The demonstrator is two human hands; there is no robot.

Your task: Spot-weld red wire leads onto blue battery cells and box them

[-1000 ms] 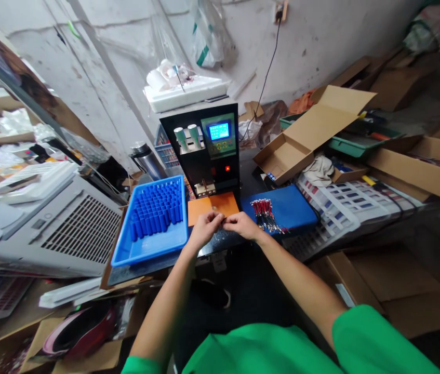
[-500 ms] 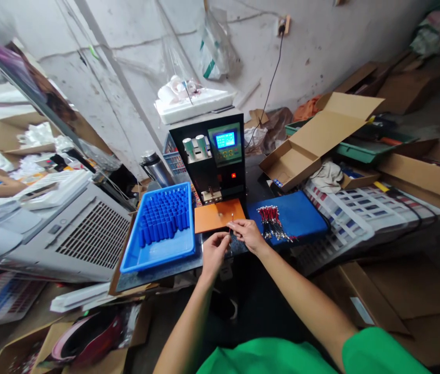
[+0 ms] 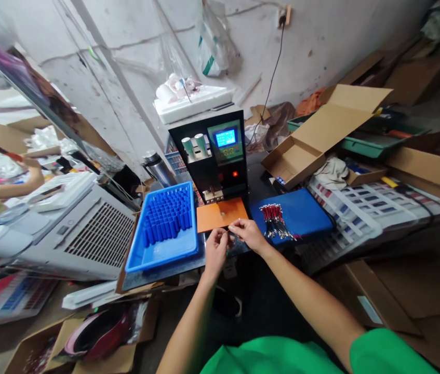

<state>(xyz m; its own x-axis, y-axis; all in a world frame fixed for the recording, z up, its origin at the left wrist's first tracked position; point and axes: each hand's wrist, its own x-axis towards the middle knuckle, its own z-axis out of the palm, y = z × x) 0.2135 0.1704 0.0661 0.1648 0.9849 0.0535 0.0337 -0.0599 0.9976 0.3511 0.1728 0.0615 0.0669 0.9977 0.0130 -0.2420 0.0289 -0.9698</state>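
In front of the orange plate (image 3: pixel 220 215) of a black machine (image 3: pixel 223 156) with a lit blue screen, my two hands are close together. My right hand (image 3: pixel 248 235) pinches a short thin wire lead (image 3: pixel 228 230), of which only a small piece shows. My left hand (image 3: pixel 216 250) has its fingertips closed at the near end of the same lead; the exact grip is hard to see. To the right, a bundle of red and black wire leads (image 3: pixel 276 221) lies on a blue flat box (image 3: pixel 307 210). A blue tray (image 3: pixel 161 255) at left holds many upright blue cylindrical cells (image 3: pixel 167 218).
A steel flask (image 3: pixel 159 169) stands behind the tray. White foam (image 3: pixel 192 104) rests on the machine. Open cardboard (image 3: pixel 301 156) and a white plastic crate (image 3: pixel 352 208) are at the right. At far left, a co-worker's arm (image 3: pixel 21 182) reaches over a grey air cooler (image 3: pixel 91 234).
The lead, upright in my right fingers before, is now tipped down between both hands. My left hand has risen slightly and closed in on it. The co-worker's arm has moved.
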